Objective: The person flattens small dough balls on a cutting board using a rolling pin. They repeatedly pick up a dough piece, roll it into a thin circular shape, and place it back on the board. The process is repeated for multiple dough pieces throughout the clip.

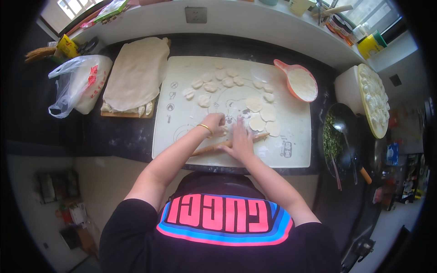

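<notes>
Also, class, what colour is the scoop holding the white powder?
Coral pink; the scoop shows in the head view.

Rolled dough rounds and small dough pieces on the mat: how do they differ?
The rolled dough rounds are wider than the small dough pieces, and look thinner. The rounds lie close together; the pieces are more scattered, mostly farther left. Both are pale and lie on the mat.
</notes>
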`<state>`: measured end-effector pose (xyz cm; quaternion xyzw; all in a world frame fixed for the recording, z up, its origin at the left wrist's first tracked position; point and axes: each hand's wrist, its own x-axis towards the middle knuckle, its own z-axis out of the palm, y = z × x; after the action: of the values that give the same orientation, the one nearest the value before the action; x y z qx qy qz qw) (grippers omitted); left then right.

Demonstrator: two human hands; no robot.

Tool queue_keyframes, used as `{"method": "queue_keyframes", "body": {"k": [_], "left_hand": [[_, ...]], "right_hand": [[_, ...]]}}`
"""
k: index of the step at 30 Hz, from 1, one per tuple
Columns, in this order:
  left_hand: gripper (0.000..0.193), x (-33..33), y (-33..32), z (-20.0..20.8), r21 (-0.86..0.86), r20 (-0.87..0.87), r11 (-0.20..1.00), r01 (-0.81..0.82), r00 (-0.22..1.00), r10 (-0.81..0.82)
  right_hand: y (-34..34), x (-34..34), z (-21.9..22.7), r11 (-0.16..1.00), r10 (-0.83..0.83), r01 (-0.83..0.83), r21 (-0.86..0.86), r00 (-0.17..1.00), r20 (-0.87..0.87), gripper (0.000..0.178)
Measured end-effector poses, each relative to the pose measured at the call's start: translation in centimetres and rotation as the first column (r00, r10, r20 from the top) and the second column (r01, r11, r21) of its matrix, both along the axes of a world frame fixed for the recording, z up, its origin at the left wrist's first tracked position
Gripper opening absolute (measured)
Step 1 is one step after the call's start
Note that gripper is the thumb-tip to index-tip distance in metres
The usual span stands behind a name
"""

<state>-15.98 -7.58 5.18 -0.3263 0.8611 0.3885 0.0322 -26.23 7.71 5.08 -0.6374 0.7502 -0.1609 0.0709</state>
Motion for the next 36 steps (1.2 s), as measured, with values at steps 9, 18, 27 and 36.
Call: {"method": "queue_keyframes", "body": {"k": [9, 18, 27, 36], "left_hand": [[0.022, -0.8, 1.6, -1.3, 0.043, -0.044, 0.963, 0.265, 0.964, -0.263], [0.025, -2.0, 1.3, 1.3, 0.026, 0.076, 0.968, 0.250, 0.965, -0.251], [0.021, -3.0, 1.6, 0.5, -0.018, 0.203, 0.921, 0.388, 0.904, -0.377], [0.024, -1.7, 2.2, -0.1, 0.047, 0.081, 0.991, 0.124, 0.989, -0.127]], "right_hand": [[1.0, 0.2, 2.8, 0.941, -0.055, 0.070, 0.332, 0.997, -0.054, 0.133], [-2.4, -0.2, 1.9, 0.947, -0.134, 0.155, 0.280, 0.987, -0.090, 0.135], [3.2, 1.8, 2.2, 0.947, -0.045, 0.060, 0.316, 0.997, -0.057, 0.130], [-0.4, 1.3, 2.0, 0.932, -0.213, 0.228, 0.282, 0.973, -0.084, 0.128]]}}
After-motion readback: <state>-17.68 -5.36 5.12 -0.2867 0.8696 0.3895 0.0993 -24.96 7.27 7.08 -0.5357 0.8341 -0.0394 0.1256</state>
